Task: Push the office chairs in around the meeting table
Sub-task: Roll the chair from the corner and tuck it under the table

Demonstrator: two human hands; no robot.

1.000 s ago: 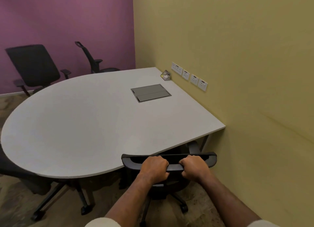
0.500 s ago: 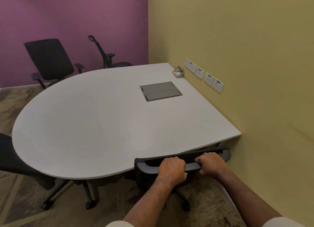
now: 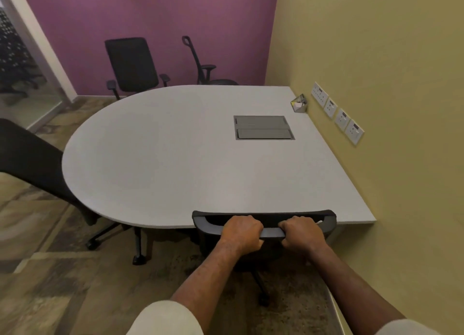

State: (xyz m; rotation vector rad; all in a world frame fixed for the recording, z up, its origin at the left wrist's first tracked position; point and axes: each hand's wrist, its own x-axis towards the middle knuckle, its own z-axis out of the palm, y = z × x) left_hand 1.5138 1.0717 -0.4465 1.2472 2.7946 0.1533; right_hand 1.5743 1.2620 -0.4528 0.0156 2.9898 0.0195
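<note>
A white meeting table (image 3: 175, 159) with a rounded left end stands against the yellow wall. A black office chair (image 3: 208, 221) is at the table's near edge, its backrest top touching the tabletop and its seat hidden beneath. My left hand (image 3: 242, 233) and my right hand (image 3: 302, 233) both grip the bar along the top of that backrest. Another black chair (image 3: 32, 159) sits at the table's left end. Two more black chairs, one facing me (image 3: 131, 63) and one seen side-on (image 3: 200, 66), stand back from the table by the purple wall.
A grey cable hatch (image 3: 263, 127) is set into the tabletop. A small card holder (image 3: 298, 103) sits in the far right corner under several wall sockets (image 3: 336, 113). The yellow wall (image 3: 401, 184) runs close on my right. A glass partition (image 3: 22, 71) is at the far left.
The near chair has slid further under the table, with both hands still on its backrest. My view has swung left and risen, bringing the left chair and the glass partition into sight.
</note>
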